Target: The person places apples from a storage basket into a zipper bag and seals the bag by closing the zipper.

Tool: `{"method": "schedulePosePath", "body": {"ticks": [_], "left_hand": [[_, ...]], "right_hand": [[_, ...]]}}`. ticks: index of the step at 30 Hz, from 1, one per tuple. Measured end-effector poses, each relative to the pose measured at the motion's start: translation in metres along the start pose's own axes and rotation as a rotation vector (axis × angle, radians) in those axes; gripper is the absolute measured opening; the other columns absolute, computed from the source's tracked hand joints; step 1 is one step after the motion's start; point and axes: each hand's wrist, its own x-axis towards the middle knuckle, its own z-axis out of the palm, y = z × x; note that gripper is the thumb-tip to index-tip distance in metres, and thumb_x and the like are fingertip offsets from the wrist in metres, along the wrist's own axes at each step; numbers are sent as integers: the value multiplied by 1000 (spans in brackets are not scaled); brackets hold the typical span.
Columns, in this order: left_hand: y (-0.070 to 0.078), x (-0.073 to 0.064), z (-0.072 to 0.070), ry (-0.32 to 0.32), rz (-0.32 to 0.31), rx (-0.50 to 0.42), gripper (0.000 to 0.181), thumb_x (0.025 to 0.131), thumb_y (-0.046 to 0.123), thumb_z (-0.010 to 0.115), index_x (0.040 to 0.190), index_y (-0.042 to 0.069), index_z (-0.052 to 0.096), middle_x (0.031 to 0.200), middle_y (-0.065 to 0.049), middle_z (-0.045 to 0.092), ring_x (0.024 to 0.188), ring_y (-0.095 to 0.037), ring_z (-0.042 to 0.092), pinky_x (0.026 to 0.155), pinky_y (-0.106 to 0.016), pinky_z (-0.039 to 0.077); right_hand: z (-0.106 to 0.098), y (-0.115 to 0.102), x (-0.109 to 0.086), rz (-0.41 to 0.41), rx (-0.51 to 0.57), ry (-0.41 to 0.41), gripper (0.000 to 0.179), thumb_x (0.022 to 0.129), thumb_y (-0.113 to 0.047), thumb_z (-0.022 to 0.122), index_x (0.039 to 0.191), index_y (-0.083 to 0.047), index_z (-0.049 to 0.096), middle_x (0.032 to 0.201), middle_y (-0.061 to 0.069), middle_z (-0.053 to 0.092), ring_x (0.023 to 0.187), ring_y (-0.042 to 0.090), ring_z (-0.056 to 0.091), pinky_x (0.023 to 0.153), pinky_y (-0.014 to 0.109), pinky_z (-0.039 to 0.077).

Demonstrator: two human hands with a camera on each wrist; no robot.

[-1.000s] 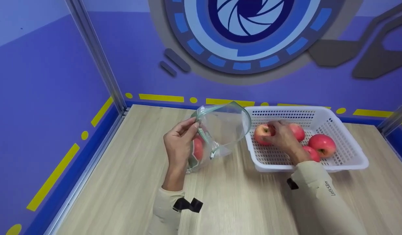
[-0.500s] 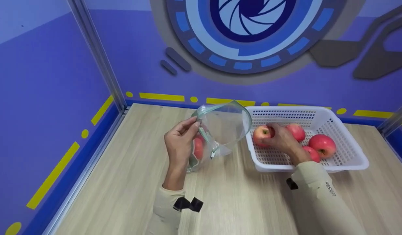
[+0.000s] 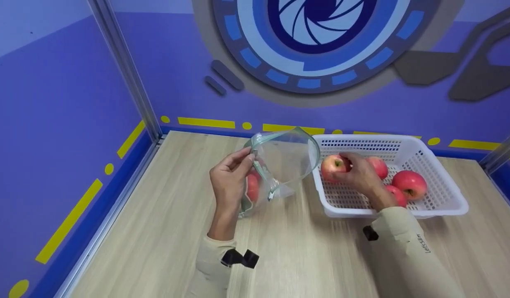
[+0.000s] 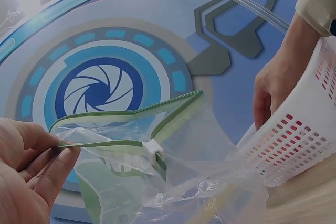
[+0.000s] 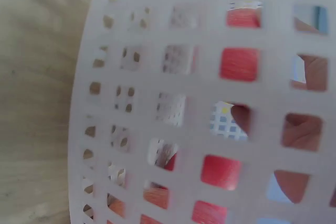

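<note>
Head view: nearest, at the bottom of the frame, two beige sleeves [image 3: 213, 269] enter, the right one lettered; a black fitting [image 3: 240, 258] sits at the left cuff. Beyond them lies the wood-grain surface [image 3: 296, 260].

At the centre of the frame, the left hand [image 3: 230, 178] pinches the green edge of a clear zip bag [image 3: 286, 165] between thumb and fingers. The bag's mouth gapes toward the right; a red, apple-like item [image 3: 252, 186] shows through the film beside the hand. The left wrist view records a white slider [image 4: 153, 150] on the edge of the bag.

Right of centre stands a white perforated basket [image 3: 345, 213]. Whether bag and basket touch cannot be told. Inside it, the right hand [image 3: 362, 174] grips a yellow-red apple [image 3: 332, 167] near the left wall, fingers curled about its right side. Three other apples [image 3: 410, 185] lie to the right of that one, one partly covered by the wrist. In the right wrist view, the basket's lattice screens most of the fruit and fingers.

Farthest, a blue-purple panel [image 3: 164, 74] fills the background, bearing a circular emblem [image 3: 312, 85] at top centre and yellow dashes [image 3: 206, 123] along its base.
</note>
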Motion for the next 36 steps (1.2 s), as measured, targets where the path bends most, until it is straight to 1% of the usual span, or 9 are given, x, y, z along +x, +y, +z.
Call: {"method": "schedulePosePath", "body": {"ticks": [3,7,9,16,19,22,26,29,36], "left_hand": [[0,1,1,-2,2,-17,21,98,4,76,119,2,79,107,-10,78,94,-25,74,85,-31,63],[-1,1,1,-5,3,-35,21,98,3,77,118,1,79,106,-11,78,93,-24,74,84,-30,63],[-1,1,2,-3,1,-31,21,98,4,76,119,1,79,107,-11,78,94,-25,74,85,-30,63],[-1,1,2,-2,-4,-24,21,99,5,76,119,2,79,109,-10,78,96,-25,74,86,-31,63],[-1,0,2,-2,-9,-30,21,98,5,77,119,2,80,108,-10,78,96,-25,74,86,-31,63],[-1,0,1,-2,-14,-37,21,98,5,77,118,2,80,108,-10,78,97,-26,75,86,-32,63],[-2,1,-1,0,-8,-33,21,98,5,76,119,2,79,108,-11,78,97,-26,75,87,-31,63],[-2,1,-1,-2,0,-28,21,99,5,76,119,2,79,108,-10,78,98,-26,74,88,-32,63],[0,1,-2,1,9,-19,22,98,5,77,119,2,79,108,-9,78,95,-26,74,86,-33,63]], "right_hand": [[-3,-4,-4,-13,53,53,67,88,-10,83,148,4,55,138,26,61,121,38,59,106,55,49],[-5,-9,-9,-64,103,154,68,86,-6,87,145,6,57,136,27,63,123,39,61,105,55,51],[-6,-12,-11,-76,118,192,69,85,-5,88,145,8,56,135,28,63,123,40,61,105,56,52],[-7,-25,-20,-47,151,251,74,86,-11,89,148,8,54,140,27,62,126,38,61,106,54,52],[-7,-32,-24,-49,192,283,73,86,-12,90,148,7,55,141,25,62,127,37,62,106,52,52],[-5,-39,-27,-63,243,314,73,87,-13,91,149,5,56,142,24,63,126,35,64,105,47,54],[-2,-49,-30,-100,310,354,75,87,-12,91,150,5,55,143,23,62,125,35,64,102,29,55],[1,-57,-33,-131,368,396,75,86,-8,91,150,5,55,144,22,62,128,35,63,100,20,53],[12,-69,-41,-135,497,466,75,83,-5,92,149,3,57,143,15,62,128,25,63,104,23,52]]}}
